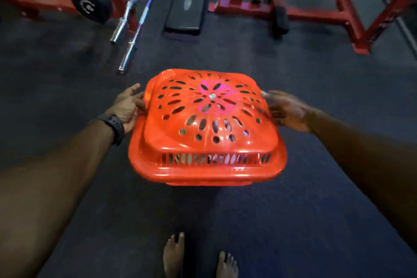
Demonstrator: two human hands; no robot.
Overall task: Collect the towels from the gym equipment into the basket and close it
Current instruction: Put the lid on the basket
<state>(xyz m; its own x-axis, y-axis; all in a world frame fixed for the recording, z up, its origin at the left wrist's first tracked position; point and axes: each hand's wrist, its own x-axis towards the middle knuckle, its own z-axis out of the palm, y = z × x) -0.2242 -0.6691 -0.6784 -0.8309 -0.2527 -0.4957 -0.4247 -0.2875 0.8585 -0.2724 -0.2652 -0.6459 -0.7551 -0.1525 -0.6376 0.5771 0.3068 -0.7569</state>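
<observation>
An orange plastic basket [203, 174] stands on the dark floor in front of me, with its perforated domed lid [194, 124] lying on top. Pale cloth shows through the lid's holes and side slots. My left hand [127, 106], a black watch on its wrist, touches the lid's left edge with fingers curled round it. My right hand [286, 108] is at the lid's right edge, fingers spread, blurred; I cannot tell whether it touches.
Chrome barbells [133, 36] lie on the floor at the back left beside a red rack with a black weight plate [91, 4]. A black step platform [186, 7] sits behind the basket. Red machine frames [352, 18] stand at the back right. My bare feet [198, 257] are below.
</observation>
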